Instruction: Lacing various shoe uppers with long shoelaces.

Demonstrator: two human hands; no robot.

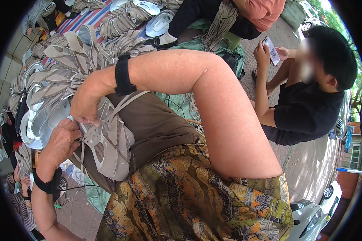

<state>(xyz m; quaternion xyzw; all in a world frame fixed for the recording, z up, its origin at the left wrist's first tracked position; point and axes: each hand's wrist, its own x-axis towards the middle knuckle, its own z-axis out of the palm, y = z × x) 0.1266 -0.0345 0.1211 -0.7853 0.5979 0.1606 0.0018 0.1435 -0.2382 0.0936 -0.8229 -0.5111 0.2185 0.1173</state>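
Note:
A beige mesh sneaker upper point(108, 150) with pale straps lies on my lap, over brown cloth point(157, 124). My right hand point(84, 106), a black band on its wrist, pinches the upper's top edge from above. My left hand point(62, 140), also with a black wristband, grips the same edge from the left, touching the right hand's fingers. My right arm bends across the middle of the view and hides part of the lap. A patterned yellow-brown garment point(189, 201) covers my front.
Heaps of beige shoe uppers point(68, 52) and white soles point(159, 24) lie on a striped sheet at upper left. A person in a black shirt point(305, 112) crouches at the right holding a phone point(271, 50). Another person in an orange top point(261, 12) sits beyond. Parked cars point(309, 217) stand at lower right.

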